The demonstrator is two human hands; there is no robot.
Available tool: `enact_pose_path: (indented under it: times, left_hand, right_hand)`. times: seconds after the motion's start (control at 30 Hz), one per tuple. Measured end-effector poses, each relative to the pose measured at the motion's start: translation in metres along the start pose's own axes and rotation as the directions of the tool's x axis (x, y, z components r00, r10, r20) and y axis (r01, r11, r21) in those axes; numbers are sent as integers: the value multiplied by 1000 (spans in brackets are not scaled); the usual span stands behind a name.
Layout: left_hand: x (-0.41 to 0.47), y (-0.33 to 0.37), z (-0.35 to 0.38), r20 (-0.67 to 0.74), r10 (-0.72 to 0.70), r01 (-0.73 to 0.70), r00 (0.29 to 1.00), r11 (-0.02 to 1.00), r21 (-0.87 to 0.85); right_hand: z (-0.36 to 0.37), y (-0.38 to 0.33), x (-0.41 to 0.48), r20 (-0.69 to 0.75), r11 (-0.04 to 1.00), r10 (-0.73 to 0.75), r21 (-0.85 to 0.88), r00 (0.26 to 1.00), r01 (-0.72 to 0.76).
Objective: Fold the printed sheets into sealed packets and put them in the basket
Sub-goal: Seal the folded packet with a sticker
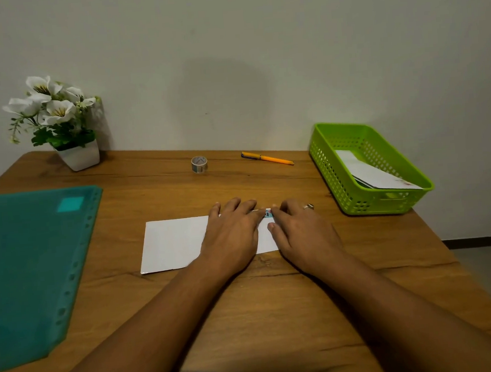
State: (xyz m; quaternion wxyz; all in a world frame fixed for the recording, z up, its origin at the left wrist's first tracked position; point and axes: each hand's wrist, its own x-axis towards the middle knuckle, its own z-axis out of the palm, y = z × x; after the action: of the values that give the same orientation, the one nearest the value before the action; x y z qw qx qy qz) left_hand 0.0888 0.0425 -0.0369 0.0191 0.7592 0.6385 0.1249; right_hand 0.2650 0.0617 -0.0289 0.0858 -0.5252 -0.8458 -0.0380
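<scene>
Now left hand (232, 231) and right hand (300, 231) press the folded sheet (172, 244) flat, each grip open, holding nothing; the basket (366, 202) lies far right, nearer the right hand.

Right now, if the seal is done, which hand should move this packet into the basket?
Right. The right hand rests at the right end of the folded sheet, the side where the green basket stands. The left hand lies flat mid-sheet and would have to cross the right arm.
</scene>
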Motion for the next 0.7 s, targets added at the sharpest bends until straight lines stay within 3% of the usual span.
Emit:
enact_pose_path:
  times: [0.13,0.3,0.5,0.7]
  left_hand:
    - [1,-1,1,3,3,-3,1000,1000,7]
    - [1,-6,1,19,10,-10,1000,1000,-17]
    - [1,-6,1,42,-13,14,999,999,-34]
    - [2,-4,0,62,-16,18,998,1000,-26]
  right_hand:
    - [-4,3,-5,-12,999,-31,26,999,32]
    - [-2,-17,6,39,996,-21,-91,999,24]
    - [0,-14,8,20,987,-150,-55,989,150]
    - [1,-19,17,24,993,-116,-6,993,116]
